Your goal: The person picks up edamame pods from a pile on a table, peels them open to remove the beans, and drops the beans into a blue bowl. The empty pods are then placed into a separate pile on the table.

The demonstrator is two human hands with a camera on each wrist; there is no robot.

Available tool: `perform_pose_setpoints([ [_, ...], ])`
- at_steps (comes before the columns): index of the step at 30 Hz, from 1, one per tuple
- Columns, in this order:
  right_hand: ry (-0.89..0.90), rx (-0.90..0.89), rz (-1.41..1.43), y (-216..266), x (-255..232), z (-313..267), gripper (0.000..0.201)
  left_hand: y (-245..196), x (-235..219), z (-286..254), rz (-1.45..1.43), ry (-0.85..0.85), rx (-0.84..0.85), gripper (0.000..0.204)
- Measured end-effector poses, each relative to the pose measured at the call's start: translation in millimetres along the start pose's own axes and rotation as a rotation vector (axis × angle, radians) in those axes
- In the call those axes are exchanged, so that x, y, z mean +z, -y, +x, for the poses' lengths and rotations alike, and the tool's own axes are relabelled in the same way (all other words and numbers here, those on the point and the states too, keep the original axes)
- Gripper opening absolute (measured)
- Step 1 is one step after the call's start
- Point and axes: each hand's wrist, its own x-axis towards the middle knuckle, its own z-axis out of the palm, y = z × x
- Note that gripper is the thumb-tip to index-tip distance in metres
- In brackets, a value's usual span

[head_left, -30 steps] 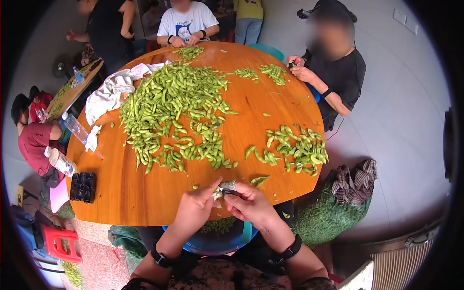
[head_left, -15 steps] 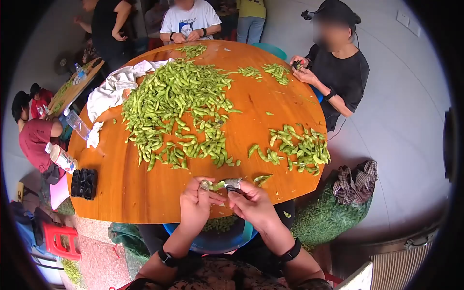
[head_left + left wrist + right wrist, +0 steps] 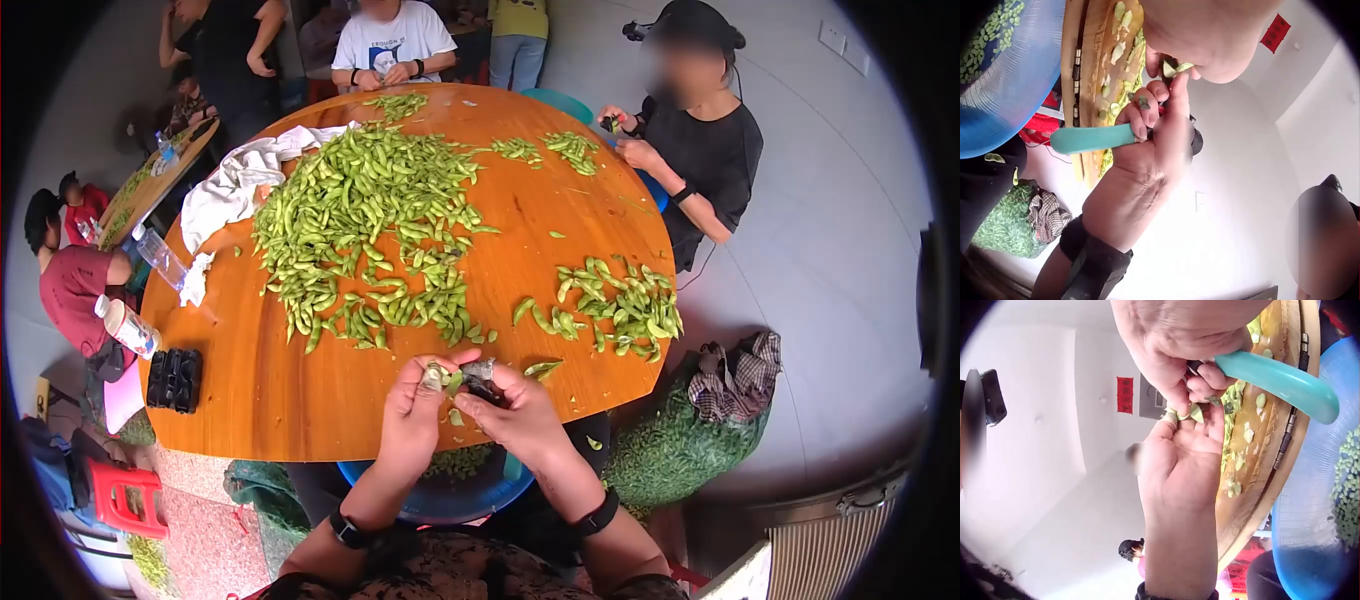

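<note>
Over the table's near edge, my left hand (image 3: 408,405) pinches a green soybean pod (image 3: 453,384) between thumb and fingers; in the right wrist view its palm (image 3: 1182,462) faces up. My right hand (image 3: 520,415) meets it from the right, its fingers curled round a tool with a teal handle (image 3: 1279,378). The tool's working end is mostly hidden by the fingers, at the split pod (image 3: 1175,69). Greyish wrapping covers a right fingertip (image 3: 480,370) and the left thumb. Below both hands stands a blue basin (image 3: 510,505) holding shelled beans.
A large heap of pods (image 3: 360,220) covers the left-middle of the wooden table (image 3: 250,390), with a smaller pile (image 3: 620,305) at right. White cloth (image 3: 225,195), bottles (image 3: 128,328) and a black tray (image 3: 174,380) lie left. Other people sit around; a full net sack (image 3: 660,450) stands right.
My left hand first draws away from the right hand with the pod, then comes back against it, slightly right. The right hand stays near its place, still holding the teal-handled tool.
</note>
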Motion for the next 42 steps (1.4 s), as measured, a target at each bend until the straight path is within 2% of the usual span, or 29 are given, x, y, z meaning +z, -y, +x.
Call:
perform_pose_setpoints([
  [3, -0.03, -0.103, -0.008, -4, 6, 4, 0.016, 2, 8, -1, -0.093, 0.006, -0.001, 0.018],
  [5, -0.042, 0.038, 0.024, 6, 8, -1, 0.012, 0, 12, -2, 0.002, 0.019, 0.011, 0.019],
  [9, -0.045, 0.003, 0.001, -2, 10, -3, 0.012, 9, 14, -1, -0.095, 0.003, 0.034, 0.02],
  [11, -0.144, -0.237, -0.076, -6, 13, -1, 0.005, 8, 8, 0, -0.106, 0.039, 0.048, 0.025],
  [12, -0.143, -0.235, -0.076, -5, 9, -3, 0.005, 4, 7, 2, -0.107, 0.037, 0.047, 0.025],
  [14, -0.125, -0.079, -0.286, 1, -1, -7, 0.007, -8, 6, 8, -0.104, -0.151, 0.059, 0.018],
  [15, -0.125, -0.079, -0.285, 2, -1, -6, 0.007, -8, -1, 7, -0.104, -0.15, 0.058, 0.018],
  [17, -0.254, -0.296, -0.581, 3, -3, -4, 0.012, -9, -14, 4, 0.182, -0.195, -0.023, 0.01],
  [19, -0.255, -0.307, -0.662, 3, -1, -4, 0.012, -6, -6, -6, 0.238, -0.172, -0.018, 0.013],
  [21, -0.249, -0.324, -0.741, 4, 3, -4, 0.013, -5, -4, -12, 0.603, 0.022, 0.079, 0.013],
  [22, -0.243, -0.365, -0.795, 4, 6, -6, 0.013, -4, -5, -10, 0.735, 0.051, 0.278, 0.012],
  [23, -0.239, -0.404, -0.851, 3, 8, -7, 0.013, -6, -6, -12, 0.735, 0.05, 0.276, 0.012],
  [25, -0.203, -0.428, -0.859, 3, 2, -8, 0.013, -13, -11, -16, 0.438, 0.131, -0.128, 0.013],
  [27, -0.018, -0.348, -0.709, 9, -4, -10, 0.013, -12, -17, -15, 0.453, 0.171, -0.173, 0.013],
  [28, -0.015, -0.351, -0.709, 5, -7, -10, 0.013, -11, -20, -14, 0.468, 0.213, -0.217, 0.013],
  [30, 0.083, -0.225, -0.539, -4, -16, -7, 0.012, -13, -16, -13, 0.511, 0.204, -0.224, 0.012],
  [31, 0.089, -0.227, -0.539, -2, -20, -6, 0.012, -14, -15, -12, 0.554, 0.196, -0.236, 0.011],
  [32, 0.008, -0.186, -0.564, 0, -26, -4, 0.011, -12, -17, -11, 0.555, 0.19, -0.235, 0.011],
  [33, -0.075, -0.145, -0.588, 3, -34, -2, 0.011, -8, -22, -9, 0.758, 0.194, -0.046, 0.012],
  [34, -0.154, -0.187, -0.725, 5, -48, 1, 0.011, -6, -26, -8, 0.957, 0.198, 0.145, 0.013],
  [35, -0.235, -0.229, -0.861, 5, -62, 3, 0.011, -9, -30, -7, 0.958, 0.196, 0.144, 0.013],
  [36, -0.331, -0.299, -0.959, 6, -69, 4, 0.012, -11, -34, -4, 1.013, 0.186, 0.212, 0.015],
  [37, -0.329, -0.215, -1.024, 10, -77, 2, 0.014, -14, -38, -1, 1.066, 0.175, 0.281, 0.017],
  [38, -0.336, -0.225, -1.009, 9, -84, 0, 0.016, -16, -42, 3, 1.066, 0.173, 0.282, 0.017],
  [41, -0.337, -0.287, -1.001, 2, -89, -3, 0.02, -23, -52, 16, 1.345, -0.134, 0.164, 0.019],
  [42, -0.333, -0.341, -1.007, 0, -90, -3, 0.022, -28, -51, 22, 1.407, -0.17, 0.093, 0.023],
])
